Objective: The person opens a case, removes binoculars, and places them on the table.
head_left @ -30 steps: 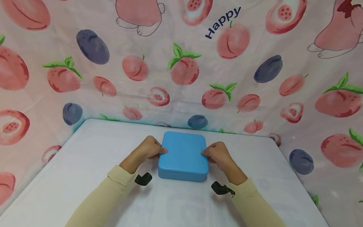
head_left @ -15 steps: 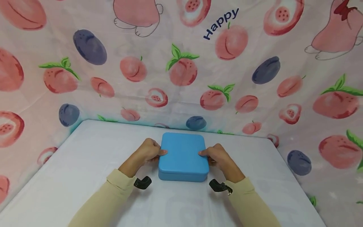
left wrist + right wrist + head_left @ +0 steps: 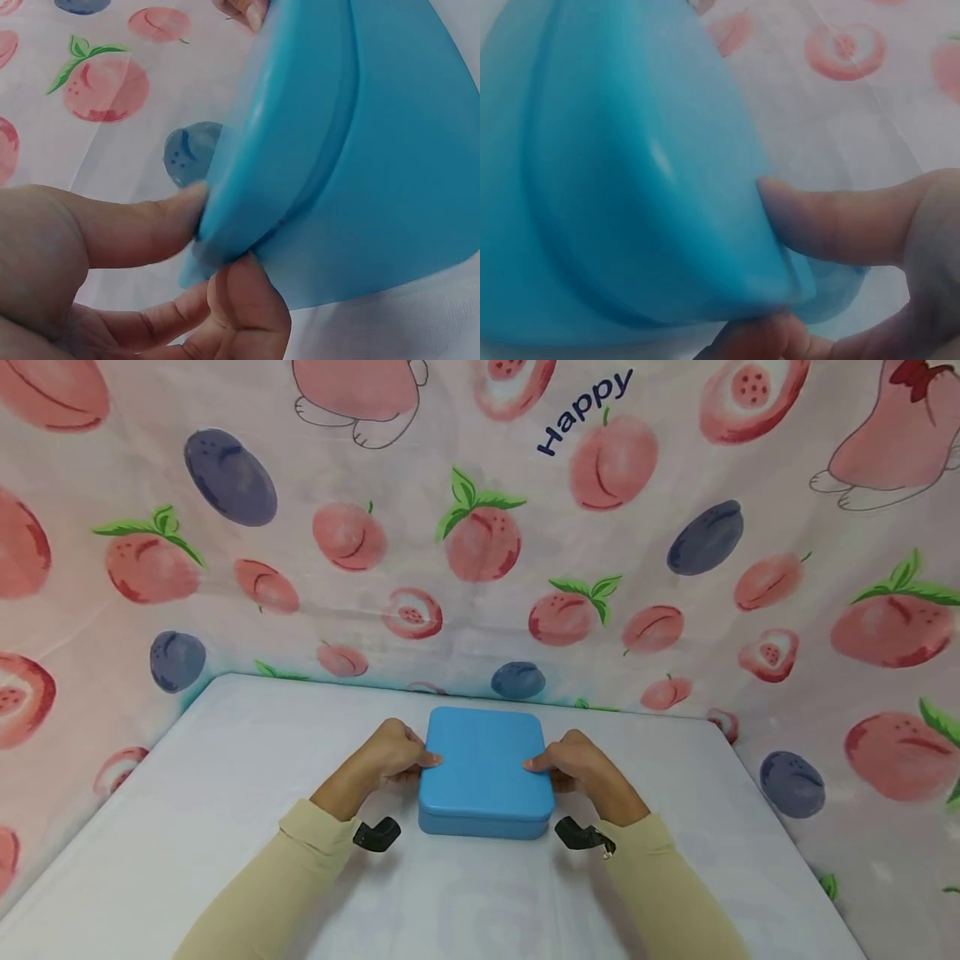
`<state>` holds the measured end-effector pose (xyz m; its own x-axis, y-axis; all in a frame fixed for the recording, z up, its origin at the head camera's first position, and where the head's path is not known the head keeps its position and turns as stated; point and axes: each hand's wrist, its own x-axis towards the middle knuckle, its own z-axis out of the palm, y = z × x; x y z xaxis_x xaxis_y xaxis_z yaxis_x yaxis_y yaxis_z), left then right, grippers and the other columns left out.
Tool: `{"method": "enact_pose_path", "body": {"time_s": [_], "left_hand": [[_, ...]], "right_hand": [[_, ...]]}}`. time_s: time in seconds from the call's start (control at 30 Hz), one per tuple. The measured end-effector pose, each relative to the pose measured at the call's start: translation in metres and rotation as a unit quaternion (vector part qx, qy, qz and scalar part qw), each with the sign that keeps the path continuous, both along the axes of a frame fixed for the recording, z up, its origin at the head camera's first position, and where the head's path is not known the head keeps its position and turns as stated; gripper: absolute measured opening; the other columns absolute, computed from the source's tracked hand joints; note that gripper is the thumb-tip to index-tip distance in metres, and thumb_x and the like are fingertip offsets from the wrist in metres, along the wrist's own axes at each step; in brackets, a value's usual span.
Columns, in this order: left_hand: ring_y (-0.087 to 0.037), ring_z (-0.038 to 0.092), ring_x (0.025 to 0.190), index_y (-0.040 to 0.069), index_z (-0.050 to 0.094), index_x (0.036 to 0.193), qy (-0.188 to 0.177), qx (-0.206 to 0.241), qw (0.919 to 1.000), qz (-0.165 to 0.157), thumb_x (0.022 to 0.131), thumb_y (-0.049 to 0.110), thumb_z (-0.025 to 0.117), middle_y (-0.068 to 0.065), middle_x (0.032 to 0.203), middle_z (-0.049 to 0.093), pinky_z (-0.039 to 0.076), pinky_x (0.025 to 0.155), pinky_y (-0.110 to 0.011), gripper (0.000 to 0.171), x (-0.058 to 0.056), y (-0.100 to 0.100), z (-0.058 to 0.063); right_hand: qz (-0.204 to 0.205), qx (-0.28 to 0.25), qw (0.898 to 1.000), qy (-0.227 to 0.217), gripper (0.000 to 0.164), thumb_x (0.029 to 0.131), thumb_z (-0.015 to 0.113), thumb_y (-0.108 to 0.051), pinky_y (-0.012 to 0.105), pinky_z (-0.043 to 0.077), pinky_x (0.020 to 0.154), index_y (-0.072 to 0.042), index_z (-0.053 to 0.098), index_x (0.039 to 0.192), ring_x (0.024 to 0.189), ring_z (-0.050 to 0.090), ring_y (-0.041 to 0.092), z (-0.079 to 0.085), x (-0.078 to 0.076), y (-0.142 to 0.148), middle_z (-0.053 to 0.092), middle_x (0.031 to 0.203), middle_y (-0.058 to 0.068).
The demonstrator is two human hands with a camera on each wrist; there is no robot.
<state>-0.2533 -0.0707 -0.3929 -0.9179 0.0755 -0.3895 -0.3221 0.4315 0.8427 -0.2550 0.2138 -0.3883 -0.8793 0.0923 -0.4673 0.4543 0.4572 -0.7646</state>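
A light blue rectangular box (image 3: 485,764) with rounded corners lies flat on the table, its lid (image 3: 300,127) on top. At the box's left side my left hand (image 3: 393,752) pinches the lid, thumb over the top and curled fingers (image 3: 247,307) under the rim. On the opposite side my right hand (image 3: 581,768) pinches the lid the same way, with its thumb (image 3: 817,221) on top. A seam between lid and base shows in both wrist views. The inside of the box is hidden.
The white-covered table (image 3: 247,760) extends around the box. Behind it rises a cloth backdrop (image 3: 420,468) printed with peaches and plums. A black device (image 3: 377,834) sits at the left wrist, another black device (image 3: 577,835) at the right.
Both hands keep their hold at the box's sides, and the right thumb lies slightly farther in over the lid. The whole view has shifted a little; the box stays on the table.
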Motion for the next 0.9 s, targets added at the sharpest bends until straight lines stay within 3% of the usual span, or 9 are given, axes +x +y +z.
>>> {"method": "enact_pose_path", "body": {"time_s": [0.17, 0.27, 0.4, 0.53, 0.63, 0.73, 0.9], "left_hand": [[-0.017, 0.06, 0.067, -0.005, 0.064, 0.107, -0.007, 0.01, 0.9999, 0.005, 0.092, 0.011, 0.079, -0.011, 0.09, 0.063, 0.054, 0.058, -0.025, 0.027, -0.002, -0.003, 0.001], [-0.018, 0.062, 0.072, -0.005, 0.063, 0.109, -0.014, 0.02, 0.9997, 0.001, 0.093, 0.012, 0.078, -0.012, 0.093, 0.064, 0.057, 0.062, -0.026, 0.028, -0.003, -0.004, 0.002], [-0.02, 0.065, 0.078, -0.005, 0.061, 0.116, -0.015, 0.05, 0.9986, -0.005, 0.094, 0.014, 0.077, -0.013, 0.1, 0.065, 0.06, 0.067, -0.028, 0.033, -0.005, -0.008, 0.004], [-0.019, 0.065, 0.077, -0.006, 0.059, 0.121, 0.004, 0.078, 0.9969, -0.006, 0.094, 0.014, 0.078, -0.013, 0.102, 0.065, 0.062, 0.071, -0.03, 0.038, -0.004, -0.015, 0.011], [-0.017, 0.065, 0.074, -0.006, 0.059, 0.122, 0.009, 0.088, 0.996, -0.007, 0.093, 0.015, 0.079, -0.012, 0.099, 0.066, 0.063, 0.071, -0.03, 0.041, -0.003, -0.019, 0.016], [-0.015, 0.065, 0.071, -0.005, 0.059, 0.123, 0.009, 0.095, 0.9954, -0.004, 0.093, 0.017, 0.08, -0.01, 0.095, 0.066, 0.063, 0.069, -0.028, 0.043, -0.001, -0.025, 0.02], [-0.014, 0.066, 0.07, -0.005, 0.061, 0.127, 0.021, 0.098, 0.9949, -0.004, 0.093, 0.019, 0.081, -0.009, 0.092, 0.068, 0.064, 0.071, -0.028, 0.047, 0.002, -0.033, 0.024]], "right_hand": [[0.002, -0.007, 1.0, 0.005, 0.066, 0.086, 0.085, -0.011, 0.028, 0.052, 0.062, 0.014, 0.049, 0.135, 0.066, 0.055, 0.018, -0.001, -0.001, -0.003, 0.051, 0.079, 0.006], [0.0, -0.014, 1.0, 0.011, 0.056, 0.087, 0.084, -0.011, 0.029, 0.051, 0.06, 0.011, 0.051, 0.127, 0.066, 0.052, 0.019, -0.001, 0.0, -0.004, 0.05, 0.08, 0.007], [0.004, -0.021, 0.999, 0.028, 0.034, 0.088, 0.083, -0.012, 0.029, 0.05, 0.058, -0.003, 0.05, 0.09, 0.063, 0.05, 0.018, 0.003, 0.001, -0.003, 0.048, 0.075, 0.005], [0.014, -0.018, 0.998, 0.057, 0.052, 0.087, 0.085, -0.017, 0.029, 0.052, 0.057, -0.014, 0.038, 0.066, 0.057, 0.051, 0.017, 0.014, 0.005, -0.003, 0.044, 0.06, 0.0], [0.014, -0.012, 0.997, 0.08, 0.043, 0.086, 0.087, -0.02, 0.028, 0.055, 0.059, -0.011, 0.047, 0.071, 0.059, 0.055, 0.016, 0.021, 0.008, -0.004, 0.048, 0.065, 0.0], [0.015, -0.015, 0.995, 0.094, 0.035, 0.086, 0.087, -0.021, 0.028, 0.058, 0.062, -0.002, 0.058, 0.091, 0.064, 0.059, 0.016, 0.027, 0.011, -0.005, 0.056, 0.077, 0.005], [0.01, -0.03, 0.995, 0.095, 0.047, 0.089, 0.085, -0.021, 0.028, 0.062, 0.068, 0.006, 0.059, 0.117, 0.071, 0.065, 0.017, 0.032, 0.015, -0.008, 0.062, 0.097, 0.013]]}}
